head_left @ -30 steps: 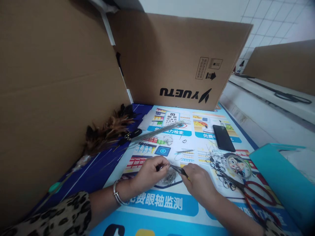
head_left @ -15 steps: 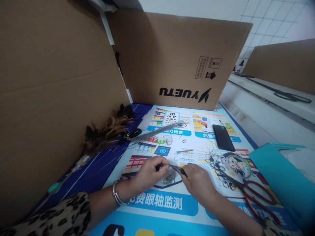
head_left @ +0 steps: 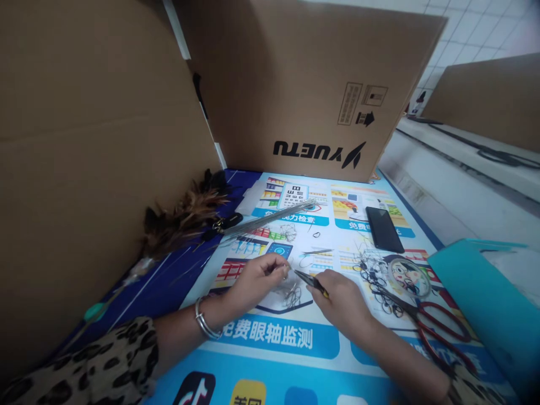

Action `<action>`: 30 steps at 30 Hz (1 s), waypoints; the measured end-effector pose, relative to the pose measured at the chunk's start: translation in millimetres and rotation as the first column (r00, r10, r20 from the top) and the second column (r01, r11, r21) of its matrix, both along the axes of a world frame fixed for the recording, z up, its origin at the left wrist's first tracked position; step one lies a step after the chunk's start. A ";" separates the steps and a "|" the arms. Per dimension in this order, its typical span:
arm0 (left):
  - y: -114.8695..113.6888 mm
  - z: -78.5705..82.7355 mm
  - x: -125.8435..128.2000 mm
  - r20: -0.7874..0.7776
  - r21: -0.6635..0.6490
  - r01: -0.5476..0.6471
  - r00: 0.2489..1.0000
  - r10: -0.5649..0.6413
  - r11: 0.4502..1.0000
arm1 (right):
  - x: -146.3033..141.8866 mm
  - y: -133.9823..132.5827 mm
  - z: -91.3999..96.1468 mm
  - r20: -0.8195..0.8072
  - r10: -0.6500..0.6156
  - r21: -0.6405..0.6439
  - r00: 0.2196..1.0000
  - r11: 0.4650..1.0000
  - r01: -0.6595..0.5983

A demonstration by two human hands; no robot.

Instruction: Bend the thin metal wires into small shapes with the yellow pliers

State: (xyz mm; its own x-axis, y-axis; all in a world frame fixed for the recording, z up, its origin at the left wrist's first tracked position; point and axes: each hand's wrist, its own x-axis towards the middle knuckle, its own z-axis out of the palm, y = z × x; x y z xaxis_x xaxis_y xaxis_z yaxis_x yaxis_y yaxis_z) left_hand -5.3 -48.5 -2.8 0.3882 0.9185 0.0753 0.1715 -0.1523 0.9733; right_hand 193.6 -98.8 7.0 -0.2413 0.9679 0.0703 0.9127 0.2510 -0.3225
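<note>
My left hand (head_left: 257, 279), with a silver bangle on the wrist, pinches a small bent wire piece (head_left: 285, 274) above the printed poster mat (head_left: 274, 337). My right hand (head_left: 340, 298) is closed round small pliers (head_left: 311, 280), whose tips point left at that wire piece. A little heap of finished wire pieces (head_left: 293, 293) lies on the mat just below the two hands. A bundle of straight thin wires (head_left: 270, 218) lies farther back, left of centre.
Cardboard walls stand at the left (head_left: 97, 140) and back (head_left: 304, 90). A feather duster (head_left: 177, 222) lies at the left, a black phone (head_left: 383, 229) at the back right. Red-handled scissors (head_left: 434, 323) and tangled wire loops (head_left: 375, 278) lie right, beside a teal box (head_left: 485, 304).
The view has shifted slightly forward and down. Both hands stay together over the mat; the pliers' tips have drawn a little away from the left fingers.
</note>
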 end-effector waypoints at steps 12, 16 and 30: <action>11.5 -3.1 -3.3 0.195 -0.206 -0.096 0.971 0.137 0.974 | 8.3 7.3 11.3 0.014 0.013 -0.135 1.000 0.991 -0.011; 12.9 -3.8 -4.0 0.170 -0.226 -0.107 0.974 0.147 0.968 | 14.9 8.1 23.2 0.141 0.061 -0.220 0.988 0.975 -0.029; 11.6 1.7 -3.1 0.101 -0.153 -0.054 0.992 0.071 0.987 | 9.1 1.0 36.2 0.383 0.197 -0.212 0.902 0.970 -0.122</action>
State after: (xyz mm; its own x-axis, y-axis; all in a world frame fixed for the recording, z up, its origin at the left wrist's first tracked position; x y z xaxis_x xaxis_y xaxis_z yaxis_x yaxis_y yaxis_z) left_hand -8.4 -36.9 -1.1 0.3269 0.9447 -0.0275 0.0708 0.0045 0.9975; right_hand 202.7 -97.8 43.2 -0.3648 0.9011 -0.2343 0.9263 0.3767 0.0067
